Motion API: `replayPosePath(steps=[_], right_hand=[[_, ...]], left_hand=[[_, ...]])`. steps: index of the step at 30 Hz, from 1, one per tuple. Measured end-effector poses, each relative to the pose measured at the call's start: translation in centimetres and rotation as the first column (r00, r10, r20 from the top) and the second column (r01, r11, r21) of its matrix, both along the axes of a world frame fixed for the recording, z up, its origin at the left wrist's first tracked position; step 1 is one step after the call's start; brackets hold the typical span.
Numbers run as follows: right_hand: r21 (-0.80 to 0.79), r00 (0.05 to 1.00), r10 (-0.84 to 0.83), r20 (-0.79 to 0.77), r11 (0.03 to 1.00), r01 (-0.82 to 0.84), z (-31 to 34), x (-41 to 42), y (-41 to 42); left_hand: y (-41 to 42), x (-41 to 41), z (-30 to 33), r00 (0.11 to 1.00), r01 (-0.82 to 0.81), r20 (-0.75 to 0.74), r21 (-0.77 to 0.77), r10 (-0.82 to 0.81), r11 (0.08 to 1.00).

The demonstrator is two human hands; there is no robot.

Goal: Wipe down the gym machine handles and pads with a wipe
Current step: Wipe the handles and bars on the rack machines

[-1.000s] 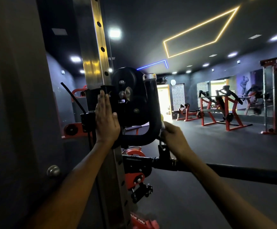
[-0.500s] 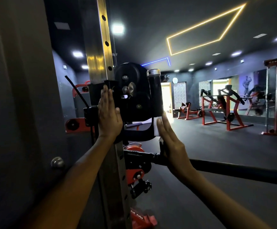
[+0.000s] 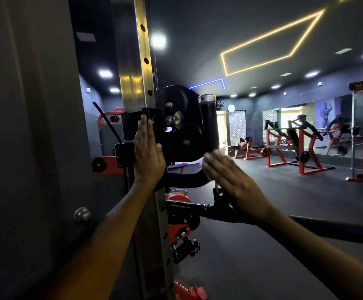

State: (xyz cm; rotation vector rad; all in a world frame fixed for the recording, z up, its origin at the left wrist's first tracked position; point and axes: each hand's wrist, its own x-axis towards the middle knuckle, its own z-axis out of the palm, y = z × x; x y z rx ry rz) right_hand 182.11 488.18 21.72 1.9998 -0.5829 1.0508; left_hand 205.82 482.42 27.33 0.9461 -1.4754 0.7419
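At the upright: left hand (image 3: 148, 154) flat on pulley bracket (image 3: 176, 124), fingers straight.
Right hand (image 3: 230, 180): fingers straight, pressing white wipe (image 3: 200, 162) on curved handle (image 3: 189, 179).
Risk: unpinched wipe may slip off.

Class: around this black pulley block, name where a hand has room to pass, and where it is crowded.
Free: right of the grip, toward the open floor. Crowded: between the curved handle and the long bar, where the right hand is; and the post side, under the left hand.

black curved handle (image 3: 206, 135) upright on machine; white wipe (image 3: 200, 163), seemingly pressed against it.
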Motion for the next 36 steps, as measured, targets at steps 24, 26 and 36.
replayPosePath(steps=[24, 26, 36], right_hand=[[-0.013, 0.818, 0.259, 0.513, 0.956, -0.295, -0.4, 2.1, 2.9], [-0.015, 0.490, 0.246, 0.836, 0.903, -0.428, 3.7, 1.9, 2.2], [0.228, 0.280, 0.046, 0.959, 0.461, -0.858, 6.9, 4.0, 1.9]], left_hand=[[-0.2, 0.0, -0.2, 1.000, 0.024, -0.006, -0.003, -0.024, 1.000], [-0.2, 0.1, -0.2, 1.000, 0.028, -0.006, -0.009, -0.028, 1.000], [-0.2, 0.1, -0.2, 1.000, 0.021, -0.010, -0.014, -0.021, 1.000]])
